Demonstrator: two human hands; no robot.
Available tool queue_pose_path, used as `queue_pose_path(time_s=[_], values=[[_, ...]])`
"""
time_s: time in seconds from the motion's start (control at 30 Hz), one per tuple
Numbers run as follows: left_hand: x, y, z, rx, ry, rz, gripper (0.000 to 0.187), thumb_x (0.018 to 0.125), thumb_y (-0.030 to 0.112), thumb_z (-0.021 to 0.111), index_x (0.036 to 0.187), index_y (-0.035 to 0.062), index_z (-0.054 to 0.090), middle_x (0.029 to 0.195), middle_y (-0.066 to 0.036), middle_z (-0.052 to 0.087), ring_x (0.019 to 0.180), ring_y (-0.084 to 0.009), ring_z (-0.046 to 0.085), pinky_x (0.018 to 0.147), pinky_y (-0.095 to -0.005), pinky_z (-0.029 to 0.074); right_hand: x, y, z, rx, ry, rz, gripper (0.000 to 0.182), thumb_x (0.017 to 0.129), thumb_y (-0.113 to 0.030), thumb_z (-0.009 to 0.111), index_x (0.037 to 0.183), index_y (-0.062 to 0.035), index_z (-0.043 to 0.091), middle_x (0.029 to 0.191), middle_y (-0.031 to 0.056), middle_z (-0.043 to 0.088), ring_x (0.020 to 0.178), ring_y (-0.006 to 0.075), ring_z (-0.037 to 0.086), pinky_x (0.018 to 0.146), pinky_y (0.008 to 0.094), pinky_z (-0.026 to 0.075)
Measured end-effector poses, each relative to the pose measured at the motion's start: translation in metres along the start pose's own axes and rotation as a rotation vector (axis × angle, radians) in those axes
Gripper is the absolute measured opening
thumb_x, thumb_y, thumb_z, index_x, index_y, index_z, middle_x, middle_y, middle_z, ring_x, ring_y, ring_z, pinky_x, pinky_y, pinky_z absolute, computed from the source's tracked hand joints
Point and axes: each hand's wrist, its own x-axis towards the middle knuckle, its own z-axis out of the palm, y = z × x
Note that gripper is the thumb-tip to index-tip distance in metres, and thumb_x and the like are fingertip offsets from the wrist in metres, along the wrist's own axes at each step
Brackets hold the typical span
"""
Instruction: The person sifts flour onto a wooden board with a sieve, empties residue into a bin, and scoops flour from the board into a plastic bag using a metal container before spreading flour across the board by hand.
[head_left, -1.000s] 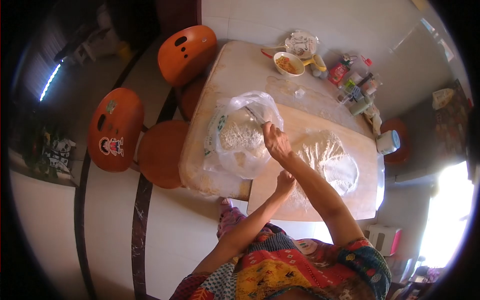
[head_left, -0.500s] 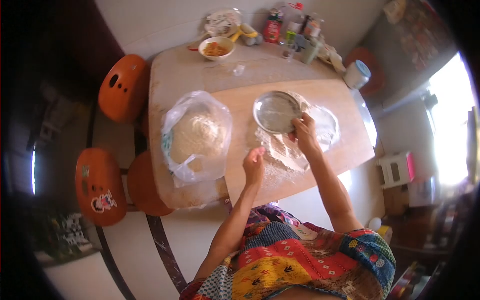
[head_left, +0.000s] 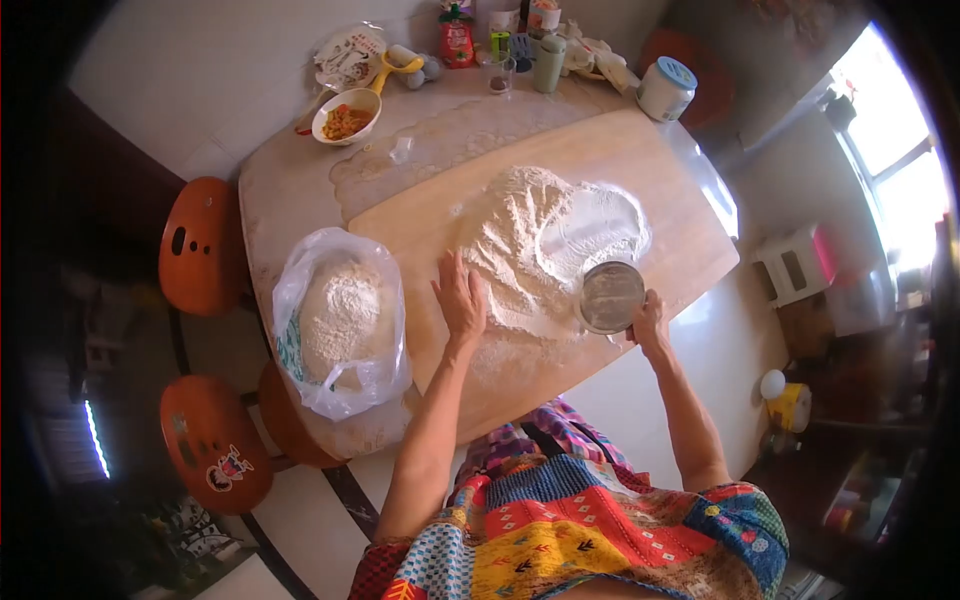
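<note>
My right hand (head_left: 650, 322) grips the edge of a round metal sieve (head_left: 611, 298), which overlaps the near right edge of a flour pile (head_left: 525, 250). The flour spreads over a wooden board (head_left: 680, 170), with a smooth whiter patch on its right side. Fingers extended, my left hand (head_left: 461, 297) is at the left edge of the pile, holding nothing. Left of the board stands a clear plastic bag (head_left: 340, 400), its mouth open, with more flour (head_left: 350, 308) heaped inside.
A bowl of orange-red food (head_left: 347, 117) sits at the table's far left. Along the back are a red bottle (head_left: 457, 40), a glass (head_left: 498, 74), a green cup (head_left: 548, 64) and a blue-lidded jar (head_left: 666, 90). Orange stools (head_left: 205, 245) flank the table's left side.
The sieve has moved from over the flour toward me and to the right. My left hand has opened and come to the pile's left edge. The head view has shifted.
</note>
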Motion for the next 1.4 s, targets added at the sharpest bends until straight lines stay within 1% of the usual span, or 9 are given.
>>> queue_pose_path(time_s=[0.13,0.23,0.3,0.9,1.1,1.2,1.23,1.33,1.4], values=[[0.027,-0.02,0.012,0.074,-0.068,0.016,0.049,0.095,0.035,0.03,0.134,0.0065,0.033,0.137,-0.019,0.034,0.13,-0.0349,0.027,0.103,-0.0558,0.017,0.007,-0.019,0.024,-0.003,-0.068,0.008,0.014,0.082,-0.008,0.043,0.077,0.0049,0.046,0.05,0.0126,0.051,0.035,0.0195,0.051,0.031,0.0328,0.039],[0.035,-0.021,0.015,0.003,-0.166,0.025,0.049,0.096,0.034,0.027,0.135,0.0044,0.032,0.136,-0.019,0.035,0.127,-0.0334,0.032,0.104,-0.0476,0.02,0.015,-0.034,0.039,-0.049,-0.156,-0.028,0.014,0.081,-0.008,0.043,0.077,0.0048,0.046,0.051,0.0135,0.052,0.036,0.0201,0.052,0.033,0.0338,0.04],[0.036,-0.01,0.018,-0.197,-0.152,0.014,0.049,0.097,0.035,0.027,0.131,0.0018,0.038,0.132,-0.019,0.041,0.122,-0.0314,0.039,0.102,-0.0398,0.029,0.017,-0.048,0.046,-0.027,-0.19,-0.024,0.014,0.081,-0.008,0.043,0.077,0.0049,0.046,0.051,0.0134,0.051,0.036,0.0201,0.052,0.033,0.0337,0.039],[0.001,0.074,0.057,-0.561,-0.15,-0.127,0.054,0.093,0.045,0.033,0.119,-0.0003,0.047,0.119,-0.02,0.048,0.107,-0.0303,0.049,0.089,-0.0386,0.04,0.02,-0.036,0.084,0.219,-0.339,-0.056,0.014,0.083,-0.009,0.043,0.083,0.0046,0.047,0.051,0.0119,0.052,0.036,0.0177,0.051,0.031,0.0307,0.038],[0.012,0.08,0.025,-0.5,-0.125,-0.087,0.057,0.092,0.048,0.035,0.114,-0.001,0.051,0.114,-0.02,0.051,0.102,-0.0299,0.052,0.085,-0.0382,0.044,0.022,-0.006,0.074,0.501,-0.377,0.026,0.011,0.082,-0.01,0.046,0.081,0.0013,0.046,0.052,0.0083,0.051,0.036,0.0139,0.048,0.032,0.0265,0.036],[0.014,0.073,-0.001,-0.262,0.033,-0.191,0.029,0.086,0.028,0.055,0.09,-0.0008,0.056,0.088,-0.014,0.055,0.08,-0.0237,0.054,0.072,-0.0346,0.046,0.019,0.001,0.059,0.535,-0.42,-0.055,0.013,0.083,-0.014,0.048,0.088,-0.0022,0.045,0.058,0.0069,0.051,0.038,0.0121,0.045,0.032,0.0249,0.033],[0.016,0.074,-0.007,-0.175,0.072,-0.297,0.009,0.075,0.005,0.06,0.075,0.0008,0.052,0.072,-0.009,0.049,0.067,-0.02,0.049,0.063,-0.0325,0.045,0.018,0.0,0.055,0.556,-0.405,-0.063,0.013,0.083,-0.014,0.048,0.088,-0.0031,0.045,0.059,0.0063,0.051,0.038,0.011,0.044,0.032,0.0238,0.033],[0.012,0.031,0.011,-0.243,-0.047,-0.35,0.013,0.071,0.009,0.061,0.08,0.0006,0.057,0.079,-0.009,0.059,0.066,-0.0193,0.051,0.064,-0.0306,0.044,0.013,-0.008,0.05,0.655,-0.416,-0.097,0.012,0.084,-0.013,0.049,0.085,-0.0021,0.045,0.059,0.006,0.053,0.037,0.0101,0.044,0.032,0.0215,0.033],[0.004,0.045,0.007,-0.474,0.073,-0.144,0.023,0.072,0.003,0.056,0.095,0.0011,0.059,0.094,-0.011,0.062,0.075,-0.0182,0.055,0.068,-0.0289,0.044,0.005,-0.03,0.039,0.58,-0.462,-0.123,0.011,0.084,-0.013,0.049,0.086,-0.0024,0.046,0.059,0.0056,0.052,0.036,0.0097,0.043,0.031,0.0205,0.031]])
